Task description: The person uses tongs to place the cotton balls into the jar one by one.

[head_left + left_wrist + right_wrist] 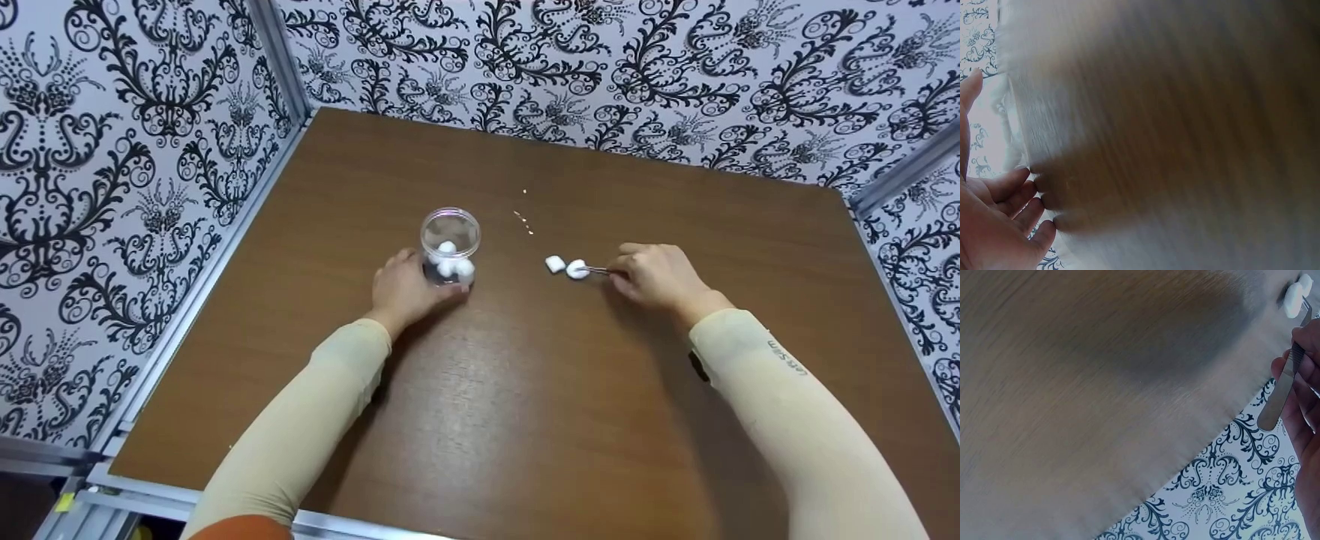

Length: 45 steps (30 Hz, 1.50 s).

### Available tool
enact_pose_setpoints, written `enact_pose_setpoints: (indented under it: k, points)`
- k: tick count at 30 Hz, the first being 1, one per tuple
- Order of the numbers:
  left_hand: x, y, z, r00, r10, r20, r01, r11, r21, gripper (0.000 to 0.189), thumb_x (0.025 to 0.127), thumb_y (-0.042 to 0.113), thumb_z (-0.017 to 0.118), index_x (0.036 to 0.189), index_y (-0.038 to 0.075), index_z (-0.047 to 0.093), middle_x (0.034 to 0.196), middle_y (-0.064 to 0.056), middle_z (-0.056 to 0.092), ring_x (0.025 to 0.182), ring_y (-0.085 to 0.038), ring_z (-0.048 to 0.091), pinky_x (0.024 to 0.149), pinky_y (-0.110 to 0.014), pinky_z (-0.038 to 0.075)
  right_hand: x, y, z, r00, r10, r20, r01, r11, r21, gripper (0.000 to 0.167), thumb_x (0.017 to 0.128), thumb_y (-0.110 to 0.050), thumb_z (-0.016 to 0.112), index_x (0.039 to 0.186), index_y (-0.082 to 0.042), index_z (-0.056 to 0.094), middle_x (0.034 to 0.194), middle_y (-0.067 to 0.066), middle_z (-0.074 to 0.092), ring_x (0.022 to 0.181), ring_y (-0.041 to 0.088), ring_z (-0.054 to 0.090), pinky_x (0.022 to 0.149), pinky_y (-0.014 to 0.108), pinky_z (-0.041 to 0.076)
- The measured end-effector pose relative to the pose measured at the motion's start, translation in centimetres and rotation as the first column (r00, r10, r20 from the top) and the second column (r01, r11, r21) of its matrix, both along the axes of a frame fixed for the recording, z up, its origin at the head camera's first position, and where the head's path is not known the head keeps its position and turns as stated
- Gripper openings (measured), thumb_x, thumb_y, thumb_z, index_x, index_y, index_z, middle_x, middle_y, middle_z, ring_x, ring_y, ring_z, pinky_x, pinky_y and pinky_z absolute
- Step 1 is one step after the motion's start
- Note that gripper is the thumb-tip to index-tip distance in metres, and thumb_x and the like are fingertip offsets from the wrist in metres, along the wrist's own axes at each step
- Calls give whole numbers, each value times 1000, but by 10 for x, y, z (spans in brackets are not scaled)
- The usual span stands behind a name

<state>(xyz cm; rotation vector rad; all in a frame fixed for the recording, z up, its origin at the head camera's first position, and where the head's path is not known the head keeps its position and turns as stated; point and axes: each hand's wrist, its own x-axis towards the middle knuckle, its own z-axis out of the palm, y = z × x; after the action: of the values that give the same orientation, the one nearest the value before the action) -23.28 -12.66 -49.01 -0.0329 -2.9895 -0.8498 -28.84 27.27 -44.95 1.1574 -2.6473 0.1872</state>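
Note:
A clear round jar (pixel 450 234) stands on the table with several small white puffy pieces (pixel 465 270) inside, which look like marshmallows. My left hand (pixel 409 289) curves round the jar's lower part, thumb along its near side; the left wrist view shows the fingertips (pixel 1030 208) down at the tabletop. Between the thumb and fingers of my right hand (pixel 656 277) is a pair of metal tweezers (pixel 1278 399). Their tips are at one white marshmallow-like piece (pixel 577 270) on the table; whether they pinch it I cannot tell. A second white piece (pixel 555 264) lies just left of it.
Small pale crumbs (pixel 525 221) are scattered on the brown wooden table (pixel 495 420) behind the white pieces. Patterned black-and-white walls (pixel 562 67) stand along the back and sides, with a metal frame (pixel 281 60) at the back left corner.

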Motion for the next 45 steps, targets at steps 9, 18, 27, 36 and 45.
enact_pose_setpoints:
  k: [9, 18, 27, 36, 45]
  points:
    - [1, -3, -4, 1000, 3, -5, -3, 1000, 8, 94, 72, 72, 72, 137, 6, 57, 134, -16, 56, 123, -35, 50, 101, -56, 35, 1, -1, 3, 999, 15, -39, -14, 1000, 23, 7, 80, -10, 72, 86, -9, 76, 74, 0, 55, 55, 23, 55, 47, 45, 45]
    - [1, -4, -5, 1000, 2, -18, -2, 1000, 9, 93, 72, 72, 72, 135, 5, 60, 132, -16, 57, 121, -36, 52, 100, -55, 37, 3, -14, 14, 995, 65, -78, -65, 998, 2, 9, 79, -9, 71, 86, -9, 78, 72, -1, 53, 52, 23, 54, 44, 43, 43]
    - [2, -5, -5, 1000, 9, -2, -9, 1000, 8, 94, 72, 72, 72, 136, 5, 58, 134, -16, 56, 122, -36, 51, 101, -55, 35, -1, -39, 35, 985, 125, -119, -126, 992, -4, 9, 80, -10, 69, 85, -11, 77, 70, -2, 49, 49, 19, 48, 41, 41, 40]
    - [-1, -1, -4, 1000, 10, 9, -10, 1000, -6, 93, 72, 71, 73, 135, 5, 59, 135, -16, 55, 126, -34, 48, 103, -54, 33, -5, -74, 69, 962, 212, -169, -217, 976, -9, 10, 83, -11, 69, 88, -10, 78, 70, -2, 51, 50, 17, 46, 41, 37, 39]
    - [-2, 1, -3, 1000, 12, -18, -12, 1000, -8, 91, 70, 70, 75, 133, 6, 61, 131, -14, 58, 122, -34, 51, 102, -53, 35, -7, -119, 96, 945, 250, -212, -265, 963, -50, 12, 86, -13, 67, 89, -12, 78, 70, -1, 52, 52, 17, 45, 42, 37, 37]
